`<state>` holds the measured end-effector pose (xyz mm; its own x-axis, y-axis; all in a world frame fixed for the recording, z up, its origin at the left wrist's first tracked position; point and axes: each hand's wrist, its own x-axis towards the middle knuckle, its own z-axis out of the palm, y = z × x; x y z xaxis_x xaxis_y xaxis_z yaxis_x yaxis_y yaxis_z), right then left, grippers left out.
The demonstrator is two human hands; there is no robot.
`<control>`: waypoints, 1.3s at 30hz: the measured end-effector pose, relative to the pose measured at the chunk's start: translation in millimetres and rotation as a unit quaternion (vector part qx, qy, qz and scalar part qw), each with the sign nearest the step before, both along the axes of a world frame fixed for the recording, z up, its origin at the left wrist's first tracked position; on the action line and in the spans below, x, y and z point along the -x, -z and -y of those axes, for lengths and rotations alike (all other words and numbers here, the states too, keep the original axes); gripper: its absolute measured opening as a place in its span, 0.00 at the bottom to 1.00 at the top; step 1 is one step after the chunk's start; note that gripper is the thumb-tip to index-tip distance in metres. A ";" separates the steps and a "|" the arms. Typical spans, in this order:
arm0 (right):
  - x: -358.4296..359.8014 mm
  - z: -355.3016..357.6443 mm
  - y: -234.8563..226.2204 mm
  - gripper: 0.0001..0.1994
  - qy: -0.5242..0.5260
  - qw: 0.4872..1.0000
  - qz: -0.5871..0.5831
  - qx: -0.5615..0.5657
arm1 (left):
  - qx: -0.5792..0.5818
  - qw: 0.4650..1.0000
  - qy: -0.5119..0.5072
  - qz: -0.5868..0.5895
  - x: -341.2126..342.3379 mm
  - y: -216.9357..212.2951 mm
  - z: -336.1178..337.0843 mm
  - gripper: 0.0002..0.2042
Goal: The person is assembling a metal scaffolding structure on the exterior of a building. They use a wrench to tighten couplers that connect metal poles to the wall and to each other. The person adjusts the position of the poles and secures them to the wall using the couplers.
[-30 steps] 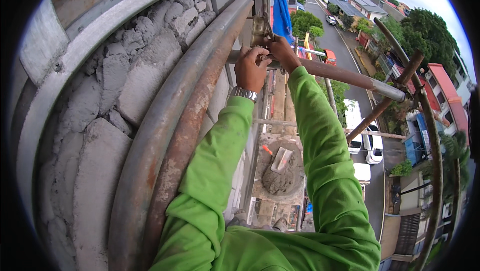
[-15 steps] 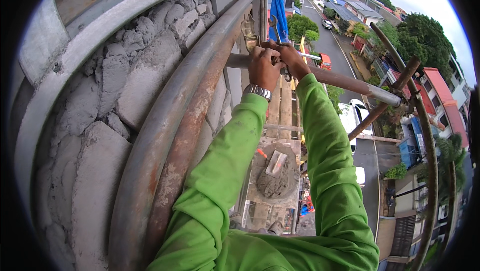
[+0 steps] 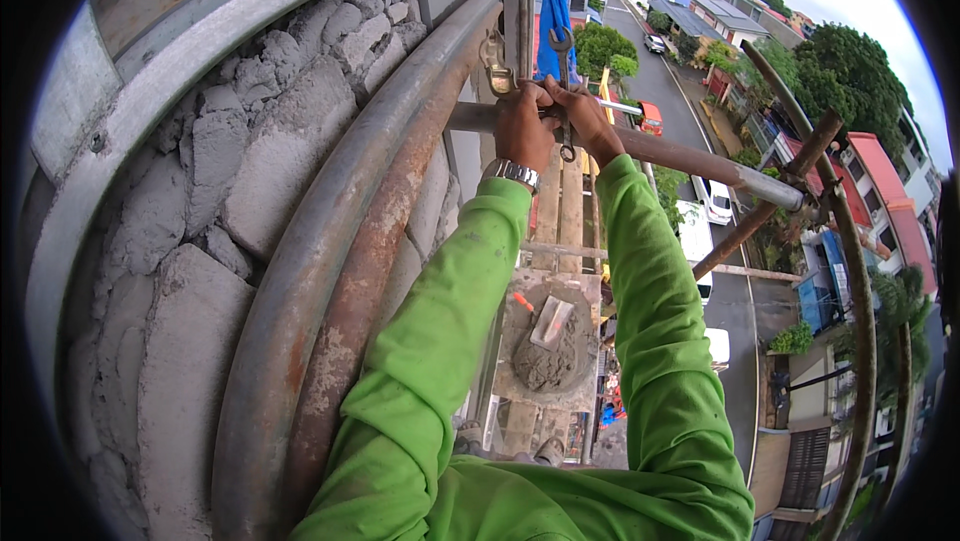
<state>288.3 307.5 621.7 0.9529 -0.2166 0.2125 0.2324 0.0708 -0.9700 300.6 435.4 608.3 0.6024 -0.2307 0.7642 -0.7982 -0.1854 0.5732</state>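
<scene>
1. The left hand (image 3: pixel 524 126) is clamped around the horizontal scaffold tube (image 3: pixel 680 156) at its joint with the rusty upright pipe (image 3: pixel 330 271).
2. The right hand (image 3: pixel 590 121) grips the wrench (image 3: pixel 563 81), long axis vertical, directly above the tube, both hands touching.

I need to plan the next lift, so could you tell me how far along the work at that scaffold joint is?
Done: the horizontal tube already sits across the rusty upright. In hand: both hands, left hand and right hand, work a spanner at the clamp. Left: whether it is tight cannot be told.
</scene>
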 end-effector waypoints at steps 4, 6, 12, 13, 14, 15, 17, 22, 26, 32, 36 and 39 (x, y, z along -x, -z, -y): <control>-32.6 34.4 30.1 0.22 0.023 0.999 0.018 0.043 | 0.000 1.000 0.012 0.006 6.5 4.8 3.6 0.15; -33.6 28.3 28.9 0.21 0.033 0.997 0.023 0.067 | 0.010 0.999 0.036 -0.013 3.9 8.7 1.2 0.15; -3.8 5.9 12.1 0.13 -0.086 0.996 0.028 0.010 | 0.007 0.997 0.056 -0.051 14.7 2.3 -16.6 0.17; -3.9 8.9 14.0 0.13 -0.092 0.994 0.048 0.029 | -0.008 0.997 0.041 -0.058 18.1 -1.0 -20.1 0.19; -4.7 6.7 11.3 0.13 -0.102 0.991 0.070 0.048 | 0.011 0.999 0.009 -0.051 15.7 -1.9 -23.6 0.21; -4.7 5.1 9.1 0.13 -0.111 0.987 0.092 0.068 | 0.030 0.998 -0.022 -0.043 11.3 -1.2 -25.6 0.23; 2.0 1.7 3.5 0.13 -0.094 0.992 0.068 0.058 | 0.000 0.995 -0.100 0.001 -2.0 -0.6 -29.4 0.29; 5.5 -0.8 2.1 0.13 -0.134 0.990 0.050 0.016 | -0.085 0.985 -0.075 0.127 -16.4 4.4 -31.2 0.34; 4.6 -0.5 1.0 0.14 -0.147 0.986 0.075 0.010 | -0.037 0.996 -0.054 0.068 -24.6 9.5 -29.2 0.30; -5.5 11.8 1.7 0.16 0.030 0.994 0.049 -0.091 | 0.065 0.995 0.065 -0.022 -28.2 16.9 -31.2 0.13; -7.7 -3.6 -9.7 0.18 0.092 0.993 0.020 -0.075 | 0.172 0.977 0.111 -0.062 -49.8 29.1 -37.1 0.11; -5.7 -2.0 -11.5 0.18 0.076 0.990 0.054 -0.110 | 0.228 0.935 0.178 -0.203 -45.3 26.2 -43.1 0.09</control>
